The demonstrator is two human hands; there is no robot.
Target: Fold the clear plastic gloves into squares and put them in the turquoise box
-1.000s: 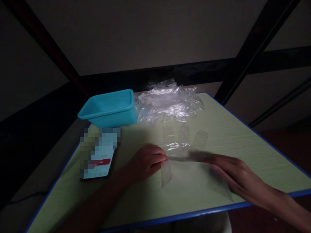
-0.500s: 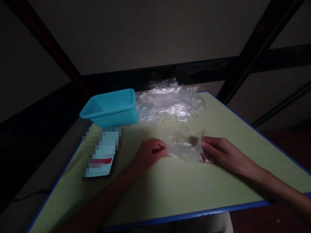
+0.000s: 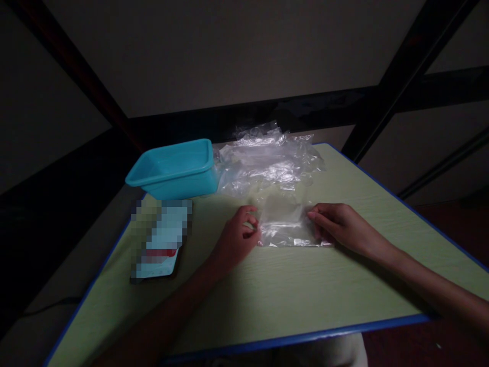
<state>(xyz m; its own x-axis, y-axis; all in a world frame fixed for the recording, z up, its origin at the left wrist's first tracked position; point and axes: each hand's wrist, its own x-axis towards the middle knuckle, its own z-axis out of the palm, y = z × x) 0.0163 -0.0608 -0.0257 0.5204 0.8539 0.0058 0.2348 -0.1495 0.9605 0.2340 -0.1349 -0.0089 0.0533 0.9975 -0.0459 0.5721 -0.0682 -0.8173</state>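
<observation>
A clear plastic bag (image 3: pixel 284 224) lies nearly flat on the table in front of me, its near edge bright with reflections. At its left edge is my left hand (image 3: pixel 239 237), fingers curved and apart, the tips touching or just beside the film. My right hand (image 3: pixel 340 224) pinches the bag's right side between thumb and fingers. Just beyond the bag, a crumpled heap of clear plastic bags (image 3: pixel 267 158) covers the back of the table, and the two overlap or nearly meet.
A turquoise plastic basket (image 3: pixel 179 186) stands at the back left, against the heap. In front of it lies a phone (image 3: pixel 164 244) with a lit, partly blurred-out screen. The pale table (image 3: pixel 298 295) has a blue edge, and a dark-framed wall (image 3: pixel 244 61) rises behind it.
The bag, earlier raised and bent between both hands, now lies flatter. My left fingers have spread from a pinch. My right hand has shifted slightly left and away from me.
</observation>
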